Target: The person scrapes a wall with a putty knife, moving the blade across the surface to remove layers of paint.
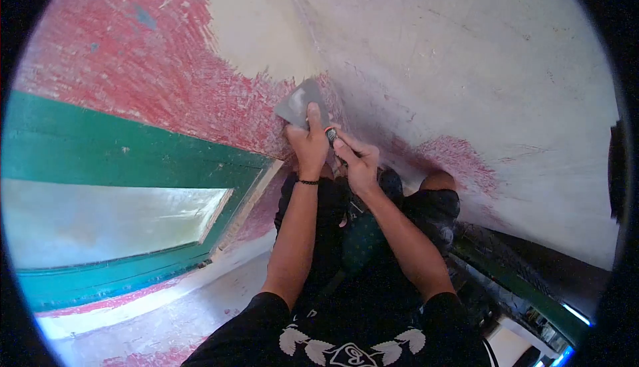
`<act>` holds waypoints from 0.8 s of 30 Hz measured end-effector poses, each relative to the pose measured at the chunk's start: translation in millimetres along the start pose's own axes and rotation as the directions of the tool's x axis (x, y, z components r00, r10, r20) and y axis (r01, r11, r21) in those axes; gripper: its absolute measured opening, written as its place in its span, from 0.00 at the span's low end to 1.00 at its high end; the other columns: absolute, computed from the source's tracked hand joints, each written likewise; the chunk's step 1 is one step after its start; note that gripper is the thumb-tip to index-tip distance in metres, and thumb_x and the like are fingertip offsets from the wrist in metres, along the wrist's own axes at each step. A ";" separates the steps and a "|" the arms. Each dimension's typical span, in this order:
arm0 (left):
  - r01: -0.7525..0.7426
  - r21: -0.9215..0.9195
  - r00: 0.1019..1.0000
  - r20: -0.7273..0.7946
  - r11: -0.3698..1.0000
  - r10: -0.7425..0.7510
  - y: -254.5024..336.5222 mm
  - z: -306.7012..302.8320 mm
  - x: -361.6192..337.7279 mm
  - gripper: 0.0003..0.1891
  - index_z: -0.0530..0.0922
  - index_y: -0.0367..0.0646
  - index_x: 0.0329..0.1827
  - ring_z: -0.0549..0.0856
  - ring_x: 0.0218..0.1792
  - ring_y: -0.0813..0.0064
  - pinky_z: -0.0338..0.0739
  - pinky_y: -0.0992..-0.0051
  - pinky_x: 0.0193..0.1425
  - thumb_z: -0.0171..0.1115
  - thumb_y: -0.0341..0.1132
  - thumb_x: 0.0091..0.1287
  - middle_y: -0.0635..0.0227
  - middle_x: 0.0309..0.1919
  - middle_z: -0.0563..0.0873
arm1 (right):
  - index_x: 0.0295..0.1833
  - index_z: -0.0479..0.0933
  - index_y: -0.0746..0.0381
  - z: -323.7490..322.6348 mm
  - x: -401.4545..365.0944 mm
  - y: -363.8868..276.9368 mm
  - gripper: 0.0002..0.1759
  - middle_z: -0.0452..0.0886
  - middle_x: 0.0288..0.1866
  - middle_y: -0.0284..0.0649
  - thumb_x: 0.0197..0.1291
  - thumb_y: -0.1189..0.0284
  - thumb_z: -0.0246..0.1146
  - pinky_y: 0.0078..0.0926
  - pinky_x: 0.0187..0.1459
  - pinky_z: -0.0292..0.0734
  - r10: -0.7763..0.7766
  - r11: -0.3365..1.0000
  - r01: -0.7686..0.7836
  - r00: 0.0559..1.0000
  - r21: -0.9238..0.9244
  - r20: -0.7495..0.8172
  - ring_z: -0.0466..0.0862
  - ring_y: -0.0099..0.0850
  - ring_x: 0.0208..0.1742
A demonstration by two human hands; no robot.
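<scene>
A flat grey scraper blade (297,105), wide at its far edge, lies close over the red, scratched patch of wall near the corner. My left hand (311,147) is closed on it, the thumb stretched along the blade's face. Right beside it, my right hand (358,165) is closed round a dark handle (331,135) with an orange-red band at its end. Whether this handle belongs to the same scraper or to a second tool, I cannot tell.
Red wall (153,54) with pale scrape marks spreads to the left, meeting a smooth cream area (256,21). A green window frame (100,144) with a pane (113,220) stands at left. The whitish wall (479,67) fills the right; a dark green beam (526,287) runs below.
</scene>
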State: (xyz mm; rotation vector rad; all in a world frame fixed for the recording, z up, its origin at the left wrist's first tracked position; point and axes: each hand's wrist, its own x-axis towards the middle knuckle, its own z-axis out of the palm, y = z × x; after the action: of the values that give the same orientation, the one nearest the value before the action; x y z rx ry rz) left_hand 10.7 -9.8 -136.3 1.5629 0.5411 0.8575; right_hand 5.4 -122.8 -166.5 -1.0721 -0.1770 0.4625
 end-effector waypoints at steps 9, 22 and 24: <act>0.048 -0.145 0.991 -0.113 0.988 -0.064 14.3 14.3 -17.0 0.21 0.79 0.28 0.34 0.85 0.23 0.72 0.78 0.70 0.28 0.58 0.41 0.76 0.61 0.25 0.85 | 0.62 0.80 0.64 -14.4 4.7 -7.7 0.19 0.76 0.27 0.28 0.68 0.72 0.65 0.15 0.22 0.60 -0.047 0.996 0.053 0.996 -0.077 0.075 0.71 0.16 0.23; -0.072 0.066 0.997 -0.030 0.995 0.074 18.0 13.5 -2.3 0.19 0.80 0.29 0.35 0.86 0.28 0.73 0.79 0.72 0.32 0.57 0.41 0.76 0.62 0.28 0.86 | 0.60 0.81 0.64 -14.2 18.0 -17.5 0.19 0.80 0.30 0.29 0.65 0.72 0.67 0.17 0.24 0.65 0.052 0.999 -0.052 0.998 -0.007 0.034 0.74 0.18 0.24; 0.016 -0.082 0.999 -0.033 0.997 -0.019 14.9 6.5 -13.5 0.20 0.79 0.27 0.32 0.87 0.25 0.73 0.80 0.72 0.31 0.59 0.40 0.75 0.61 0.26 0.87 | 0.60 0.82 0.65 -15.1 8.6 -7.0 0.19 0.80 0.30 0.30 0.65 0.72 0.67 0.16 0.23 0.64 0.078 0.997 -0.078 0.996 -0.020 0.040 0.74 0.18 0.24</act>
State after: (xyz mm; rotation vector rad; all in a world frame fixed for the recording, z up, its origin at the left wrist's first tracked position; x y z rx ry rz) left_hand 5.4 -26.8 -124.8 1.4698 0.5371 0.8831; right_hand 20.5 -133.8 -168.2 -1.0914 -0.1763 0.5543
